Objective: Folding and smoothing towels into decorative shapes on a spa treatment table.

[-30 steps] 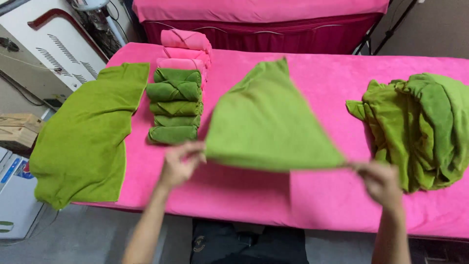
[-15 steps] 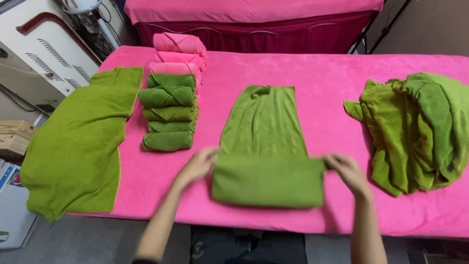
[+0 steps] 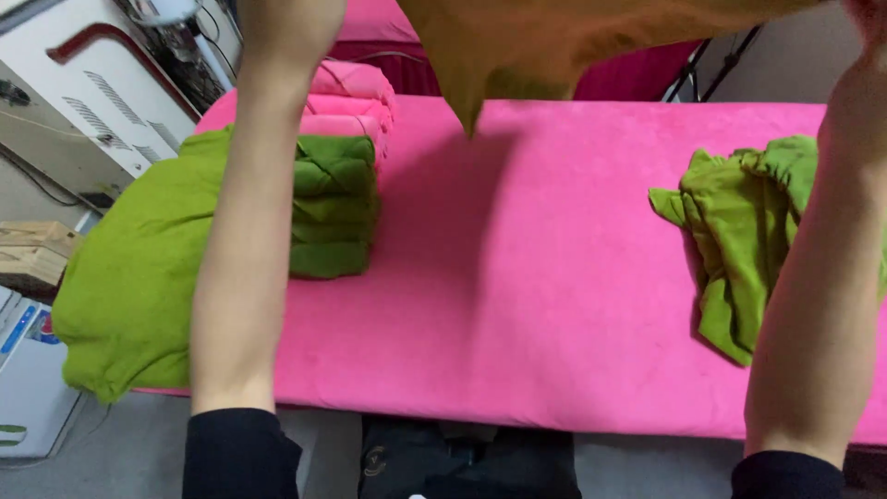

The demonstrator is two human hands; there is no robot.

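Observation:
A green towel [image 3: 573, 37] hangs in the air at the top of the view, its lower corner pointing down over the pink padded table [image 3: 517, 277]. My left forearm [image 3: 249, 231] rises past the top edge, so that hand is out of view. My right hand [image 3: 870, 18] shows only partly in the top right corner, at the towel's upper edge, gripping it. A stack of folded green towels [image 3: 333, 203] stands on the table just right of my left forearm, with folded pink towels [image 3: 351, 92] behind it.
A spread green towel [image 3: 139, 268] drapes over the table's left end. A loose heap of green towels [image 3: 739, 222] lies at the right. A white machine [image 3: 92, 102] and a cardboard box [image 3: 32, 254] stand left of the table. Another pink table [image 3: 370, 18] is behind.
The half-folded towel that lay on the table's near edge has been lifted high above it. Both arms went up, and the view moved closer to the table.

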